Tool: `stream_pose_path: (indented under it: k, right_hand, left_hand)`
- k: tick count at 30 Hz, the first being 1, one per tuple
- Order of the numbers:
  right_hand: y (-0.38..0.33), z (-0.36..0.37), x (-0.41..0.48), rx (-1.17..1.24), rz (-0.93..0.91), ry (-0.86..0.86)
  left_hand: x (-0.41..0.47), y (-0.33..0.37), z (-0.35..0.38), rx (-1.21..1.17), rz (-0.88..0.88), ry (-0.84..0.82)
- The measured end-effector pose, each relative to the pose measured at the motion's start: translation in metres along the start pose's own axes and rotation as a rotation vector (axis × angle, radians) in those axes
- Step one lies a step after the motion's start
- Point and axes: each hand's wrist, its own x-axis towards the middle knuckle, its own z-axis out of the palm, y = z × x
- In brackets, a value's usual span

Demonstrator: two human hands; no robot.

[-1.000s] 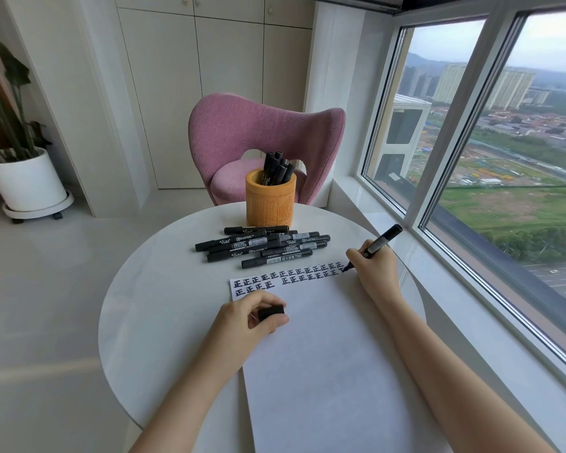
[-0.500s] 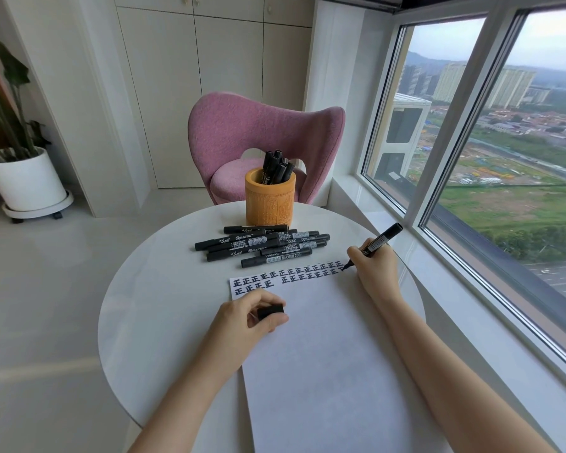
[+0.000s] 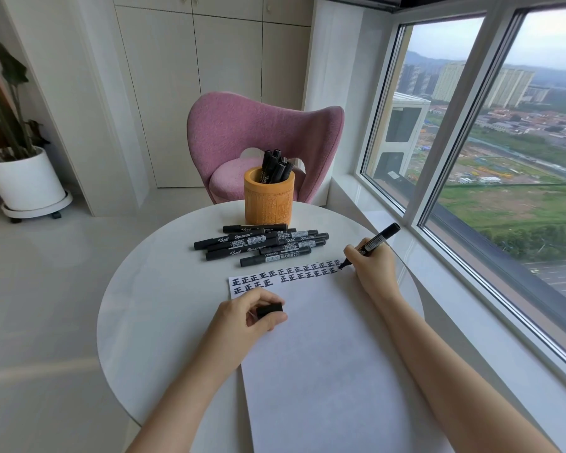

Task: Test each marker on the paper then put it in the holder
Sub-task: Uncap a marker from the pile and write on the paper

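The right hand [image 3: 371, 268] grips an uncapped marker [image 3: 373, 244], its tip touching the paper [image 3: 324, 354] beside the written rows. The left hand [image 3: 247, 317] pinches the cap [image 3: 270, 310] on the paper. Beyond lie loose markers [image 3: 262, 245] and the holder [image 3: 269, 201] on the surface [image 3: 154, 305].

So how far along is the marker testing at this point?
Done: several markers stand in the holder, and two rows of test marks run along the paper top edge. In hand: the right hand grips an uncapped marker, tip on the paper at the rows' right end, while the left hand holds a black cap. Left: a pile of markers lies on the table, apparently untested.
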Motion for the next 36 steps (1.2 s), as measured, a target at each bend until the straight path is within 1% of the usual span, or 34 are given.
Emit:
stream_pose_path:
  k: [12,18,29,36]
  right_hand:
    - [-0.0001,0.0000,-0.0004,-0.022,-0.009,0.002]
    - [0.0016,-0.0023,-0.0003,0.006,0.010,0.012]
    - [0.0004,0.0001,-0.0009,-0.010,-0.010,-0.024]
    - [0.0018,-0.0002,0.0001,-0.003,-0.021,0.007]
  left_hand:
    - [-0.0006,0.0003,-0.0006,-0.006,0.003,-0.002]
    - [-0.0006,-0.0002,-0.0003,-0.008,0.006,-0.001]
    - [0.0007,-0.0031,0.0006,-0.020,0.002,0.008]
    - [0.0012,-0.0033,0.0010,-0.019,-0.002,0.007]
